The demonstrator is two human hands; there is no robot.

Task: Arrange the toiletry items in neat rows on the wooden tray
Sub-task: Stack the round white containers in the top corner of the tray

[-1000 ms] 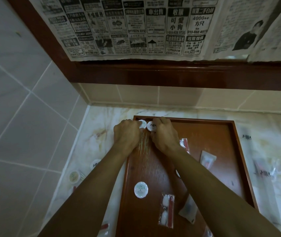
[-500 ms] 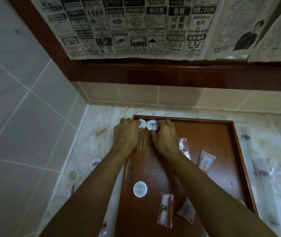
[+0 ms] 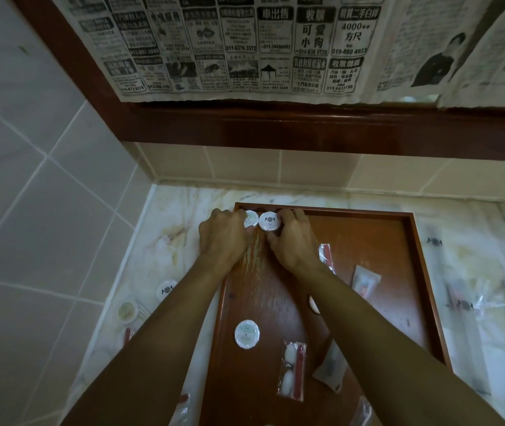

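A dark wooden tray (image 3: pixel 411 272) lies on the marble counter. At its far left corner two round white soaps sit side by side. My left hand (image 3: pixel 222 239) grips the left soap (image 3: pixel 250 218); my right hand (image 3: pixel 291 244) grips the right soap (image 3: pixel 269 221). Nearer on the tray lie another round soap (image 3: pixel 247 334), a cotton-swab packet (image 3: pixel 292 368), a sachet (image 3: pixel 365 279), a red-and-white packet (image 3: pixel 325 255) and a grey packet (image 3: pixel 329 372) partly under my right forearm.
Left of the tray on the counter lie two round soaps (image 3: pixel 166 289), (image 3: pixel 127 310) and a red item (image 3: pixel 127 336). Clear-wrapped packets (image 3: pixel 472 302) lie to the right. A tiled wall stands on the left; a newspaper-covered wooden frame (image 3: pixel 306 130) hangs behind.
Both hands have stayed at the tray's far left corner. The two round soaps have been nudged closer together and now touch side by side.
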